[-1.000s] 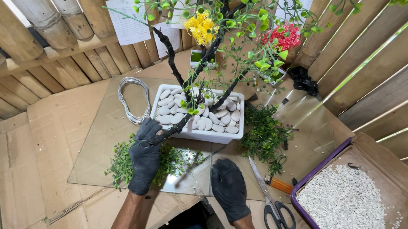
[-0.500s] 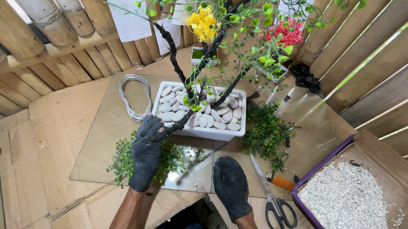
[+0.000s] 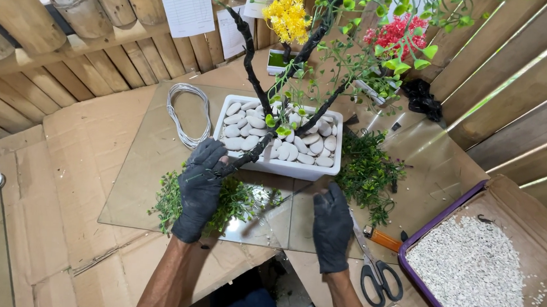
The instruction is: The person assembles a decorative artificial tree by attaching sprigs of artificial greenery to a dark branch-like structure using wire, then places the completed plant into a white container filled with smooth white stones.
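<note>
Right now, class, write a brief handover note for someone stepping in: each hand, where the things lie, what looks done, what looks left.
Left hand, black-gloved, grips the dark trunk low at the front of the white planter.
Right hand, gloved, rests open on the glass sheet, holding nothing.
Done: white pebbles fill the planter; green leaves already dress the upper branches.
Left: loose green sprigs lie unused beside the planter.
Nearby: scissors, wire coil, gravel box.

One white rectangular plastic planter [image 3: 285, 167]; beside it one coil of grey wire [image 3: 183, 112], one pair of black-handled scissors [image 3: 374, 269], two black-gloved hands [image 3: 200, 187].
</note>
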